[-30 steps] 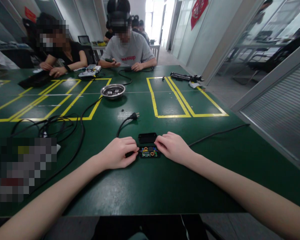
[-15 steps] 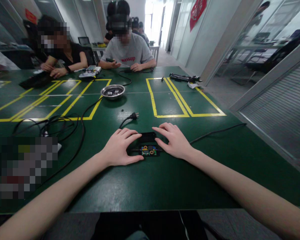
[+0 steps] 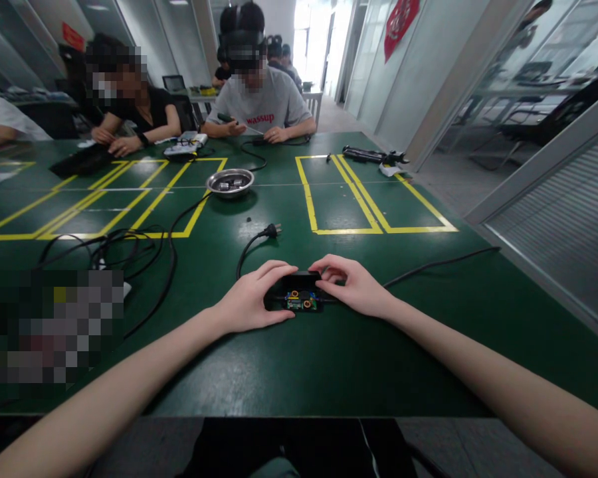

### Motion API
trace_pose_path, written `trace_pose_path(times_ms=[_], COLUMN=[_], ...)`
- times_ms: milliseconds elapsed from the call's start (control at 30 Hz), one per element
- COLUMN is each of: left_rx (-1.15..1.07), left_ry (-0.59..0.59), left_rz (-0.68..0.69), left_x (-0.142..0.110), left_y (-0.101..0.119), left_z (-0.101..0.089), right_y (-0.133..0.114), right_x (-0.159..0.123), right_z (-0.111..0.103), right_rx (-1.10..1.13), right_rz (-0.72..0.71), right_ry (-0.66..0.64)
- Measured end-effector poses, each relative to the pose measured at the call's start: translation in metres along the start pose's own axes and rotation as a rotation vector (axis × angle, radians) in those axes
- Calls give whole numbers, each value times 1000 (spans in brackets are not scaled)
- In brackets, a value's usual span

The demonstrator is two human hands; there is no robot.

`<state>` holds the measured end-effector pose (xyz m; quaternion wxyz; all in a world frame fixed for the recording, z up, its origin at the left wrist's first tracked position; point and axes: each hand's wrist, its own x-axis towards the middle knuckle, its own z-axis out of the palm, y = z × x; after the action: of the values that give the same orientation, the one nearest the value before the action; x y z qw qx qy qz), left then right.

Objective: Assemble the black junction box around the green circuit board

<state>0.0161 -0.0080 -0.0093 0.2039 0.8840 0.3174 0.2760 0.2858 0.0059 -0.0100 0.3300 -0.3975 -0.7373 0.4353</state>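
An opened black power adapter lies on the green table, its circuit board (image 3: 301, 302) with copper coils facing up. Its black cover (image 3: 305, 279) is tilted up along the far side of the board. My left hand (image 3: 256, 295) curves around the adapter's left end, fingertips at the cover's upper left corner and thumb at the near edge of the case. My right hand (image 3: 351, 285) pinches the cover's right end between thumb and fingers. Cords run out from both ends of the adapter; the left one is partly hidden by my left hand.
A black plug (image 3: 273, 230) lies beyond my hands. Further back stands a metal bowl (image 3: 230, 183) with small parts. Coiled cables (image 3: 114, 249) and a pixelated area are at left. Yellow tape marks the table (image 3: 219, 378). Co-workers sit opposite; a black tool-like object (image 3: 373, 156) lies far right.
The cover has tipped up from lying behind the board. My right-hand fingers have closed on its right end, and my left fingertips have moved onto its corner. The view has shifted slightly.
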Motion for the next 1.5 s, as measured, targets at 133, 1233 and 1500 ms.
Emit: trace_pose_path(times_ms=[133, 1233, 1500], left_rx=[-55, -120, -99], left_ry=[5, -30, -35], left_rz=[-22, 1, -20], left_x=[0, 0, 0], left_y=[0, 0, 2], left_z=[0, 0, -2], right_y=[-1, -5, -7], right_x=[-1, -4, -4], right_z=[2, 5, 0], right_rx=[72, 87, 84], right_rz=[70, -16, -114], right_ry=[21, 58, -44])
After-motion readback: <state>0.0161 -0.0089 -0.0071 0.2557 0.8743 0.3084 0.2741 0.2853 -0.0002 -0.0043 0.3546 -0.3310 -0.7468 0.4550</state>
